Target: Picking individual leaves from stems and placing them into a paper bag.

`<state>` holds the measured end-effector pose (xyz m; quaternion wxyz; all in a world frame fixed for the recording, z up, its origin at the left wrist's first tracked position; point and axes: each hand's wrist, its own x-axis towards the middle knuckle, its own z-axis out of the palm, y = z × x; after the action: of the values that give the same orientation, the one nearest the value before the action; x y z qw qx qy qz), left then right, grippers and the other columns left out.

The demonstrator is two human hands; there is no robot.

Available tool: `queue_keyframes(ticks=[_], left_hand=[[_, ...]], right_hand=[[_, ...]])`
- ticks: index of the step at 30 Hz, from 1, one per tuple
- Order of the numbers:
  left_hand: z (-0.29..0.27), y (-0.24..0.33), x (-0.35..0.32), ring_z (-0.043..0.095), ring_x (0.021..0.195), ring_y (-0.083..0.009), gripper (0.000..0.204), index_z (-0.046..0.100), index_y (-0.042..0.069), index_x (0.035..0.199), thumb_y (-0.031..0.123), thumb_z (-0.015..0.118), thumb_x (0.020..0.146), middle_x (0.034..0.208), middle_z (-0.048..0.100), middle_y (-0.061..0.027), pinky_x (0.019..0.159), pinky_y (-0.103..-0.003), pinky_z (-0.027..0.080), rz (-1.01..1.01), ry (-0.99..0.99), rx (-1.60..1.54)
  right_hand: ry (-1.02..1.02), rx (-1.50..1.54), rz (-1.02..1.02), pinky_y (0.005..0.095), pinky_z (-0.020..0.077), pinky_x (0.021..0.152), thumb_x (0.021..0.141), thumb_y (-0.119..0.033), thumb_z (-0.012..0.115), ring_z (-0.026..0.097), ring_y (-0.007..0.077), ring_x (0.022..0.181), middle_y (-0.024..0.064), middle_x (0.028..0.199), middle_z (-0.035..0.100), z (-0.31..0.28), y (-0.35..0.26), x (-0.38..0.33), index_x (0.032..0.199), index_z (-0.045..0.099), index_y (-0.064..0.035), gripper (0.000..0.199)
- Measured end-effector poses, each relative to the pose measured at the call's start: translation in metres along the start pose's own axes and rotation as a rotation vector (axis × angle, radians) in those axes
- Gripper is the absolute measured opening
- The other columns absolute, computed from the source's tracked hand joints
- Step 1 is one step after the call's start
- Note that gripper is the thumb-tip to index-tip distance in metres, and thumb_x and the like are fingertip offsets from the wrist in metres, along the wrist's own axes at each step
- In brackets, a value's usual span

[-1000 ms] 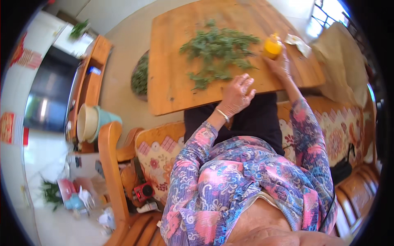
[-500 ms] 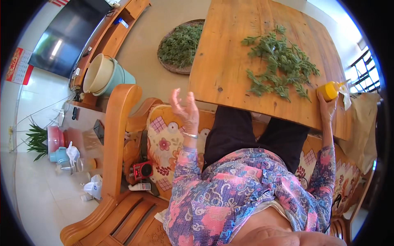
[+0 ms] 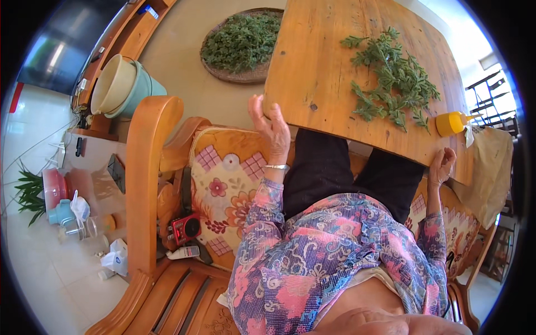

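One red radio [image 3: 180, 231] close in, beside one flowered cushion [image 3: 231, 195]. Now the hands, two of them: left hand [image 3: 273, 138] up at the near left corner of the counter [image 3: 318, 67], fingers wide apart, contact impossible to call; right hand [image 3: 441, 166] by the near edge on the right, fingers curled in, how tightly I can't tell. Just past it, apart from that hand, one yellow bottle [image 3: 448, 124] at the counter's right side, nozzle [image 3: 472, 118] out to the right, long axis nearly sideways; standing or lying, can't say. To its left, one heap of sprigs [image 3: 391, 78], too tangled to count, long axis slanting from far left to near right, farthest tip pointing left. Off the counter's left side, on the floor [image 3: 178, 61], one round tray [image 3: 237, 78] of greenery [image 3: 243, 42], then two buckets [image 3: 114, 86], cream and blue, together.
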<state>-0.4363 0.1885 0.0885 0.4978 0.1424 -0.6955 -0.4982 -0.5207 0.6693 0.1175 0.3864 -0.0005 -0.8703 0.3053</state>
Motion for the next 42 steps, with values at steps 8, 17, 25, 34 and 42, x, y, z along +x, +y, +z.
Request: queue_keyframes(ticks=[8,17,25,34,42], left_hand=[[-0.001,-0.051,0.007,0.054,0.093,-0.0205,0.030,0.055,0.000,0.112,0.022,0.055,0.091,0.105,0.059,-0.0105,0.085,-0.032,0.044,-0.561,0.194,-0.552],[-0.004,-0.192,0.012,0.058,0.078,-0.0218,0.028,0.063,0.002,0.102,0.020,0.059,0.082,0.092,0.065,-0.0101,0.069,-0.037,0.049,-0.598,-0.297,-0.081],[0.049,-0.269,0.030,0.058,0.086,-0.0339,0.036,0.059,0.003,0.103,0.025,0.062,0.075,0.098,0.062,-0.0138,0.073,-0.042,0.048,-0.422,-0.583,0.511],[0.075,-0.339,0.029,0.051,0.104,-0.0307,0.055,0.051,0.009,0.120,0.033,0.065,0.072,0.124,0.051,-0.0104,0.082,-0.047,0.042,-0.292,-0.806,0.916],[0.090,-0.385,0.041,0.041,0.117,-0.0294,0.065,0.044,0.011,0.130,0.038,0.065,0.074,0.140,0.037,-0.0078,0.087,-0.050,0.038,-0.296,-0.951,1.009]], right_hand=[[0.001,-0.118,-0.056,0.0308,0.0467,0.079,0.089,-0.017,0.053,0.060,0.0234,0.084,0.0069,0.096,0.064,0.005,-0.002,0.004,0.099,0.060,-0.0061,0.016],[-0.088,-0.249,-0.119,0.0305,0.0452,0.082,0.091,-0.012,0.047,0.058,0.0239,0.087,0.0072,0.096,0.063,-0.006,0.003,0.001,0.098,0.061,-0.0051,0.017],[-0.187,-0.108,-0.030,0.0282,0.0417,0.090,0.092,-0.009,0.044,0.055,0.0198,0.095,0.0066,0.103,0.061,-0.029,0.040,0.000,0.103,0.059,-0.0027,0.020],[-0.311,-0.048,0.068,0.0284,0.0394,0.091,0.093,-0.013,0.041,0.053,0.0198,0.095,0.0076,0.104,0.058,-0.043,-0.006,-0.004,0.107,0.057,-0.0024,0.023],[-0.260,-0.387,0.130,0.0283,0.0376,0.090,0.094,-0.019,0.041,0.050,0.0202,0.092,0.0089,0.104,0.056,-0.077,0.044,-0.008,0.110,0.054,-0.0028,0.027]])
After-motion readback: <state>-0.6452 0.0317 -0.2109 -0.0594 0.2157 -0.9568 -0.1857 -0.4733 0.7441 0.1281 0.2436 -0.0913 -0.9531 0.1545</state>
